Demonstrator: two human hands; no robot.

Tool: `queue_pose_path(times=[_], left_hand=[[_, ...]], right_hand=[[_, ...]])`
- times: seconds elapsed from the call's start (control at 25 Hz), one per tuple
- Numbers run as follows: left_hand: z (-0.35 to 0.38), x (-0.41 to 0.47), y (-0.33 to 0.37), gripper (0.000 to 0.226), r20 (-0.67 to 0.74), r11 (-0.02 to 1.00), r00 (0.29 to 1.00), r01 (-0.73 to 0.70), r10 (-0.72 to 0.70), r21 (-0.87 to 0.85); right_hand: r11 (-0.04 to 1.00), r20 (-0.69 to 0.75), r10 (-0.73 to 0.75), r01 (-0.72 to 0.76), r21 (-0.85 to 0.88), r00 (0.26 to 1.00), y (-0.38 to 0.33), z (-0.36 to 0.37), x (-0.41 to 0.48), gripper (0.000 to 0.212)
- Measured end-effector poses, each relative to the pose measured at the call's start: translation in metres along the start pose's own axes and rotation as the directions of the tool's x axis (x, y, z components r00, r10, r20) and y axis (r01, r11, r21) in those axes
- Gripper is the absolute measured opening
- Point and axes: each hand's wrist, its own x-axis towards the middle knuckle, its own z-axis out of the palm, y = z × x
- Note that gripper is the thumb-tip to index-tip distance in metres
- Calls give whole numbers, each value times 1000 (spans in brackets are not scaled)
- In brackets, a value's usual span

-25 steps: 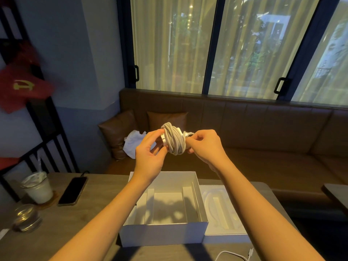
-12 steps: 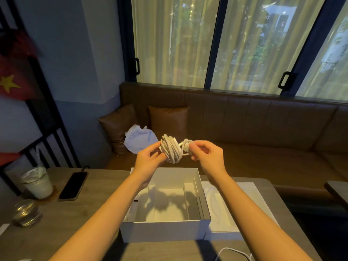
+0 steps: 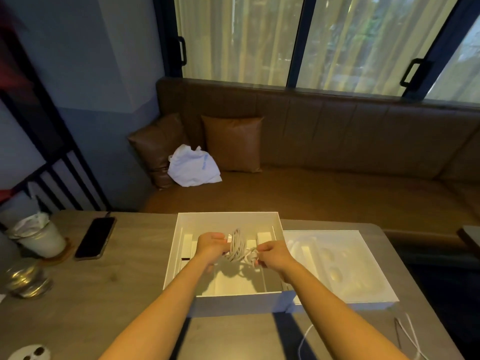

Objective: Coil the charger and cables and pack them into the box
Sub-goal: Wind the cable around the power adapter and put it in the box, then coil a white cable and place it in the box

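Two hands: left hand (image 3: 211, 245) and right hand (image 3: 272, 254) both pinch one coiled white cable bundle (image 3: 238, 248) between closed fingertips, inside one open white cardboard box (image 3: 228, 217). One loose white cable (image 3: 407, 333) lies nearer, right of them.

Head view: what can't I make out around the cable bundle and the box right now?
- Charger brick: the coiled cable bundle and left hand cover it; only a pale edge shows.
- Box floor under the bundle: hidden by both hands, right hand included, and their shadow, so whether the bundle touches down is unclear.
- Loose white cable: cut off by the bottom edge.
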Motion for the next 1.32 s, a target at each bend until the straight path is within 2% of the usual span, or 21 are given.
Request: queue_pose_path(times=[0.12,0.24,0.36,0.44,0.56,0.68,0.76,0.84,0.92,1.0,1.12,1.24,1.32], left_hand=[[11,15,-22,37,-3,992,998,65,-65,107],[19,23,-42,32,3,984,991,134,-135,116],[22,29,-52,29,19,970,988,144,-151,195],[23,31,-53,23,31,959,991,118,-130,256],[25,34,-58,26,50,943,995,66,-86,326],[26,33,-58,14,79,918,995,28,-64,396],[25,21,-52,23,97,897,994,4,-53,442],[28,7,-41,33,108,872,994,-68,17,485],[37,-13,-28,33,103,852,981,-192,162,488],[52,-36,-12,29,122,837,940,-338,317,430],[81,-70,5,20,212,778,835,-549,507,305],[115,-106,2,15,371,693,704,-696,606,188],[136,-123,-11,16,523,665,627,-733,578,143]], right_hand=[[989,8,13,-11,-149,1000,17,10,11,25],[983,77,60,-46,-178,995,28,12,17,37],[975,126,96,-68,-212,987,35,13,19,43],[970,140,101,-66,-234,985,35,13,21,45],[965,151,88,-47,-257,985,35,13,20,48],[962,131,68,-30,-270,989,33,11,15,48],[965,110,31,-1,-263,993,30,9,10,46],[969,85,-31,51,-240,996,26,6,3,42],[974,56,-120,129,-185,991,20,1,-6,37],[966,-14,-230,227,-121,973,13,-9,-17,31],[934,-210,-353,355,-32,912,7,-34,-35,26],[924,-411,-349,382,-1,842,26,-72,-60,21],[942,-515,-265,333,42,815,56,-96,-72,18]])
